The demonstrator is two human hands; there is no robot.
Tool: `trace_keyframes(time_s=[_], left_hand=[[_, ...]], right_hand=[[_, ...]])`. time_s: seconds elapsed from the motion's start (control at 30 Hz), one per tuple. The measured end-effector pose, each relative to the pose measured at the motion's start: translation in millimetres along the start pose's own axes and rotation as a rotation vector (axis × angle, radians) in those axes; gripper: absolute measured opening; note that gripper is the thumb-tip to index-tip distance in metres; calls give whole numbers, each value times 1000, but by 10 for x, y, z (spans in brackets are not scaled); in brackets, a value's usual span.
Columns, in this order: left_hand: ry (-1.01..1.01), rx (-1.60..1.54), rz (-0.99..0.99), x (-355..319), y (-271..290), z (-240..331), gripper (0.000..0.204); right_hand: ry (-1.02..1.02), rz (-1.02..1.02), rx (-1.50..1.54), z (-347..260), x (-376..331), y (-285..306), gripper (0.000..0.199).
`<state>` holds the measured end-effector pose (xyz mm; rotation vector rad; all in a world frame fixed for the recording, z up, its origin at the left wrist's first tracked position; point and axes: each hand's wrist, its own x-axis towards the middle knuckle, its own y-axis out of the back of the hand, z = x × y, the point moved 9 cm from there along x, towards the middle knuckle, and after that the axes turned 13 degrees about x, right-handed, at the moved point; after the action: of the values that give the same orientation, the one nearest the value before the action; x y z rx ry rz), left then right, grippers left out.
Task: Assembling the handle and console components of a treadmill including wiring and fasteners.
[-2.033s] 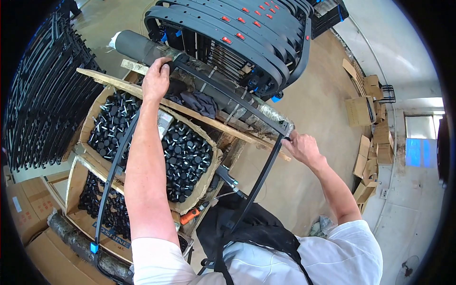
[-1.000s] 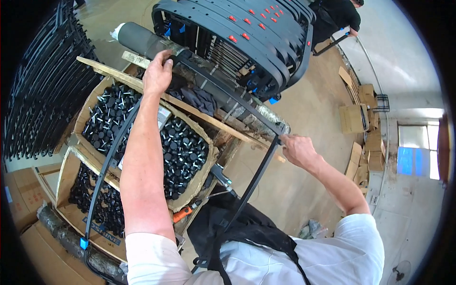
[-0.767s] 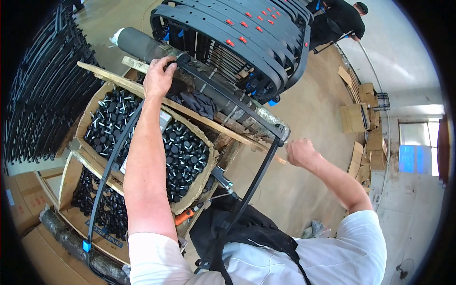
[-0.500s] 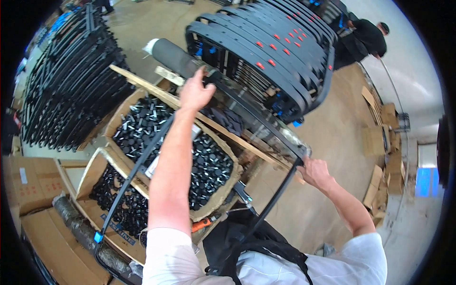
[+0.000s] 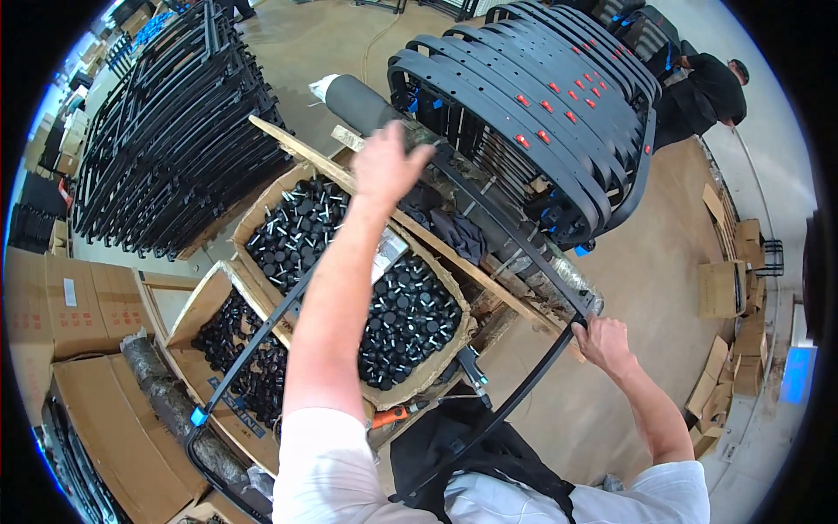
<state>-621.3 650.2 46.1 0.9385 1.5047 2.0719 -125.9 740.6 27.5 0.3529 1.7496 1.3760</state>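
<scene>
Two open cartons hold black parts; beyond them, the left hand is open, fingers spread, contact unclear through blur. One black frame reaches over both, far bar along one padded roller; the right hand grips its far right corner.

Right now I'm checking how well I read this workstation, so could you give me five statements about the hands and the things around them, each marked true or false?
1. The right hand is at a corner of the black frame. True.
2. An orange tool lies near the black knobs. True.
3. The left hand is down among the black knobs. False: the left hand is near the frame's far corner.
4. The stacked curved frames carry green pieces. False: the pieces are red.
5. A blue piece sits on the frame's left bar. True.
</scene>
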Motion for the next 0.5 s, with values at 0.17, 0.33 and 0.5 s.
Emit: trace_keyframes(time_s=[0.17, 0.33, 0.5], left_hand=[[-143, 132, 134, -130, -27, -237, 70], [82, 0, -244, -116, -68, -294, 73], [-96, 130, -224, 19, -534, 248, 48]], right_hand=[[32, 15, 2, 18, 41, -21, 47], [19, 47, -21, 50, 0, 39, 45], [100, 142, 2, -100, -36, 45, 45]])
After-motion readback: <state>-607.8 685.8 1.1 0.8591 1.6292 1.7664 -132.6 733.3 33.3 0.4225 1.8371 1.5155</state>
